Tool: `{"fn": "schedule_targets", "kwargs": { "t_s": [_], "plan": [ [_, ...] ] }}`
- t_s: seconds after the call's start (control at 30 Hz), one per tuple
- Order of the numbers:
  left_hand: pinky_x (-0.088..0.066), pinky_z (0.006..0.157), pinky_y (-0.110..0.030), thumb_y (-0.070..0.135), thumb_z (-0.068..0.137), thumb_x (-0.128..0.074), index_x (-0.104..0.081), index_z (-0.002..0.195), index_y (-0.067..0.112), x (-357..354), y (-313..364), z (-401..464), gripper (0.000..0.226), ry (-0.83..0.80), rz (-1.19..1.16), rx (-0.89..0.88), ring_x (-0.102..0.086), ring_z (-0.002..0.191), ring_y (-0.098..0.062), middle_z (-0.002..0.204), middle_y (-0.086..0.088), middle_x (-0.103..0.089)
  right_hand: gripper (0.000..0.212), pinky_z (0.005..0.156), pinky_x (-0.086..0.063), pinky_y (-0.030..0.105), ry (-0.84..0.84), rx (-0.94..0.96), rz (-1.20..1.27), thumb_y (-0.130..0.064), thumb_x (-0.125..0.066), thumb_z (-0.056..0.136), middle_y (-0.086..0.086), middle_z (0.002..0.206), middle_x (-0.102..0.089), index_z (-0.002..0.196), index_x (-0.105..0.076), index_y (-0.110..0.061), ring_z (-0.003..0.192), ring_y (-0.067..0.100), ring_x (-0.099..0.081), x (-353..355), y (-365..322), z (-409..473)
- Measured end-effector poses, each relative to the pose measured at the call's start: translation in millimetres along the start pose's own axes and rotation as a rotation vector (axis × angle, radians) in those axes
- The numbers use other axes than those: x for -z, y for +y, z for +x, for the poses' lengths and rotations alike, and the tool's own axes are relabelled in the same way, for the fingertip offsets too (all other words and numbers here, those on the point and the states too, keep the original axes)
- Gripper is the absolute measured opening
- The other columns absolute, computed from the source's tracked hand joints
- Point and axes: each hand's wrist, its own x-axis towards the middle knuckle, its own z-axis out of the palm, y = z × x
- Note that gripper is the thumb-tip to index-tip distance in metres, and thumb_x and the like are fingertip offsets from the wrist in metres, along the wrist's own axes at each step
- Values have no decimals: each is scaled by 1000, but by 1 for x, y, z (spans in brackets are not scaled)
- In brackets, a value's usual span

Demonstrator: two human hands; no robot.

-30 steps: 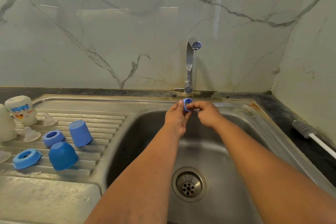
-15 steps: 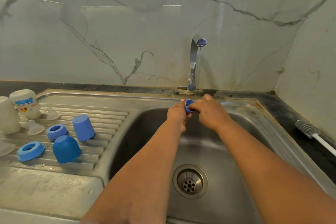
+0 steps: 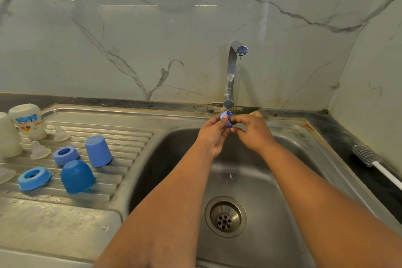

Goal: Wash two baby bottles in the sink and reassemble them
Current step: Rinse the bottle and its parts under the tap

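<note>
A small blue cap (image 3: 226, 120) is pinched between both hands over the back of the sink (image 3: 282, 191), just under the tap (image 3: 233, 72). The left hand (image 3: 212, 135) is curled round it from the left, thumb on its upper edge. The right hand (image 3: 253, 131) pinches it from the right with bent fingers. A thin stream of water (image 3: 238, 85) is seen falling from the spout onto the cap. The drain (image 3: 225, 216) lies below, between the forearms.

On the ribbed drainboard (image 3: 130, 143) to the left, the other parts are laid out, well apart from the hands. A tall blue cap (image 3: 97, 151) stands upside down, with a domed blue cap (image 3: 77, 176) just in front of it. Two blue rings (image 3: 66, 155) (image 3: 34, 178) lie beside these. Two clear teats (image 3: 61, 134) (image 3: 39, 150) stand further left. A printed bottle (image 3: 28, 121) is set upside down at the back left corner, and a second bottle (image 3: 8, 137) is cut by the frame's left edge.

A bottle brush (image 3: 369, 159) lies on the dark counter (image 3: 339, 135) right of the sink, handle running off the frame.
</note>
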Motion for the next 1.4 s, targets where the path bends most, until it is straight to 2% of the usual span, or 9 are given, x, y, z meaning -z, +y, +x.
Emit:
{"fn": "schedule_targets", "kwargs": {
  "t_s": [0.13, 0.23, 0.33, 0.47, 0.67, 0.87, 1.03, 1.23, 1.4],
  "plan": [
    [-52, 84, -22, 13, 96, -57, -61, 112, -2, 1, -3, 1, 23, 31, 68, 21, -63, 86, -14, 98, -11, -66, 40, 79, -18, 30, -16, 129, -376, -6, -51, 88, -7, 108, -64, 112, -67, -34, 103, 18, -39, 5, 1, -6],
    [-53, 85, -24, 16, 97, -56, -63, 108, -2, 3, -3, 2, 22, 52, 85, 21, -64, 86, -15, 95, -11, -67, 34, 78, -32, 21, -87, -26, -79, -8, -58, 90, 2, 105, -68, 116, -70, -27, 94, 16, -53, 1, -4, -2],
    [-53, 84, -24, 20, 98, -54, -64, 95, 3, 2, -4, 5, 20, 79, 125, 9, -64, 83, -15, 91, -10, -68, 34, 53, -38, 9, -126, -215, 259, -1, -61, 86, 3, 80, -64, 111, -73, -20, 69, 14, -54, 4, -3, -2],
    [-54, 73, -21, 25, 100, -50, -62, 113, -3, -4, -10, 6, 33, 131, 179, 53, -63, 77, -15, 95, -14, -67, 33, 80, -32, 19, 23, -117, 29, 0, -60, 79, 7, 106, -67, 99, -77, -21, 101, 21, -51, 2, 3, -4],
    [-53, 50, -15, 23, 104, -42, -50, 125, -5, -4, -9, -1, 36, 83, 99, 209, -68, 53, -15, 91, -22, -64, 35, 64, -40, 9, 186, -311, 391, 6, -49, 83, 2, 97, -72, 95, -76, -12, 87, 10, -60, 16, -8, 1],
    [-53, 52, -15, 24, 105, -38, -51, 123, -6, -5, -10, -1, 38, 52, 24, 279, -66, 49, -13, 90, -23, -64, 20, 80, -55, 32, 165, -422, 425, -10, -58, 83, 5, 81, -74, 81, -78, -11, 83, 21, -69, 18, -3, 2],
    [-55, 53, -19, 23, 104, -41, -55, 115, -2, -9, -8, -5, 30, 58, -7, 295, -61, 70, -19, 94, -21, -58, 14, 81, -56, 38, 146, -411, 388, -17, -66, 79, 7, 78, -74, 78, -79, -12, 82, 24, -69, 19, -1, 3],
    [-54, 83, -26, -4, 97, -47, -56, 118, -6, -8, -6, -5, 23, 10, 72, 202, -61, 104, -24, 116, -22, -61, 21, 83, -55, 31, 71, -431, 615, 1, -63, 82, 5, 91, -73, 87, -74, -16, 92, 20, -68, 15, 0, 5],
    [-54, 86, -29, -3, 98, -47, -55, 120, -3, -4, -8, -2, 24, 110, 159, 55, -63, 98, -23, 109, -18, -63, 30, 96, -48, 27, -31, -306, 566, 1, -61, 90, 4, 111, -70, 114, -70, -12, 104, 14, -63, 6, 0, 4]
  ]
}}
